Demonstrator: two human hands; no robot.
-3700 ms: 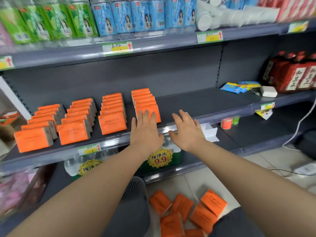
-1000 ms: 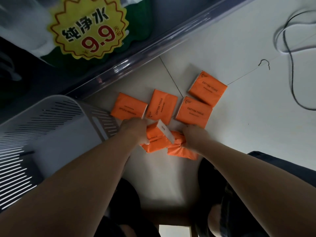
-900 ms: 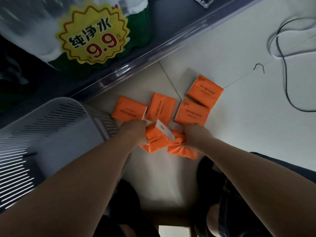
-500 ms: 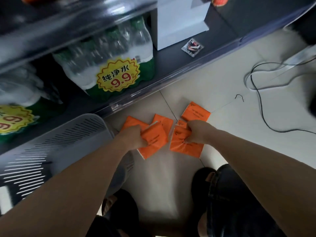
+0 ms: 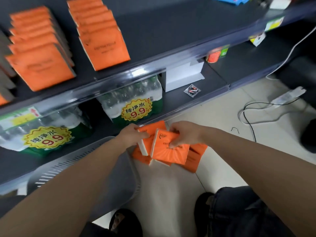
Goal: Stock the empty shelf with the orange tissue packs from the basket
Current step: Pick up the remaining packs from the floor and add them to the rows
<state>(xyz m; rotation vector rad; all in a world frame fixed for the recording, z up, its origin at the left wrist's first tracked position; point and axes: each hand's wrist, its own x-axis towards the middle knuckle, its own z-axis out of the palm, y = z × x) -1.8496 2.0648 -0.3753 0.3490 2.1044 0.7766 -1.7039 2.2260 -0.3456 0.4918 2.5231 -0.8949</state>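
Note:
My left hand [image 5: 132, 135] grips an orange tissue pack [image 5: 145, 142] held on edge above the floor. Right beside it, my right hand [image 5: 185, 134] holds another orange tissue pack [image 5: 171, 152] by its top, its face toward me. More orange packs [image 5: 195, 159] lie on the floor tiles under them. On the dark shelf [image 5: 153, 40] above, rows of orange packs [image 5: 102, 33] stand upright at the left, with bare shelf to their right. The grey slotted basket [image 5: 82, 168] stands at lower left, partly hidden by my left forearm.
Shrink-wrapped water bottle packs with yellow 9.9 price stickers [image 5: 136, 110] fill the bottom shelf. A white box [image 5: 183, 76] and a small wrapper [image 5: 192, 90] sit beside them. Black and white cables [image 5: 253, 120] run over the floor at right. My shoe [image 5: 124, 221] and knee are below.
Both hands have lifted a pack each off the floor pile. The view has tilted up, so the stocked shelf shows again.

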